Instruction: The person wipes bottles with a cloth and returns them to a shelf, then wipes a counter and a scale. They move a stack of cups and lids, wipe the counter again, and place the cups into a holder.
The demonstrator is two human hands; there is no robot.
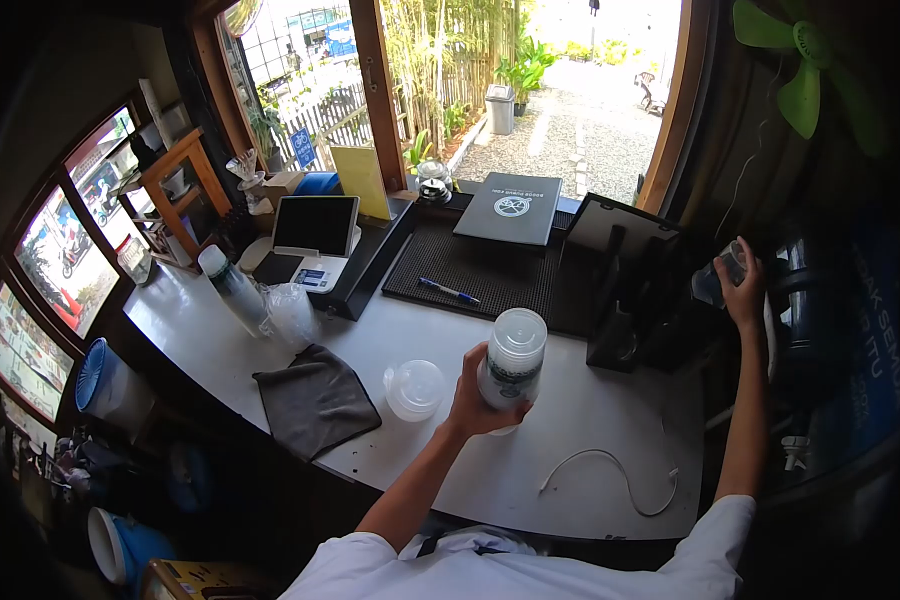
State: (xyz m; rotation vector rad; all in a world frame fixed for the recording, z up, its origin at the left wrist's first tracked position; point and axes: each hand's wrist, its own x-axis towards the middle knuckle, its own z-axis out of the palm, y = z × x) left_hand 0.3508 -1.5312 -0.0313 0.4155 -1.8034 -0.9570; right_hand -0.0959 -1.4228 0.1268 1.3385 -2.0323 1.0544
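Two cups are in our hands: our left hand [475,395] grips an upright lidded cup [513,355] over the counter's [570,430] middle; our right hand [745,290] clasps a clear cup [715,280] raised beyond its right edge.

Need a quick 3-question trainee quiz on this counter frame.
1. What does the left hand hold? A) spoon B) cup C) phone
2. True or false: the right hand grips a clear container, out to the right.
3. Fill in: the pen lies on the black ___.
Key: 1 B; 2 true; 3 mat.
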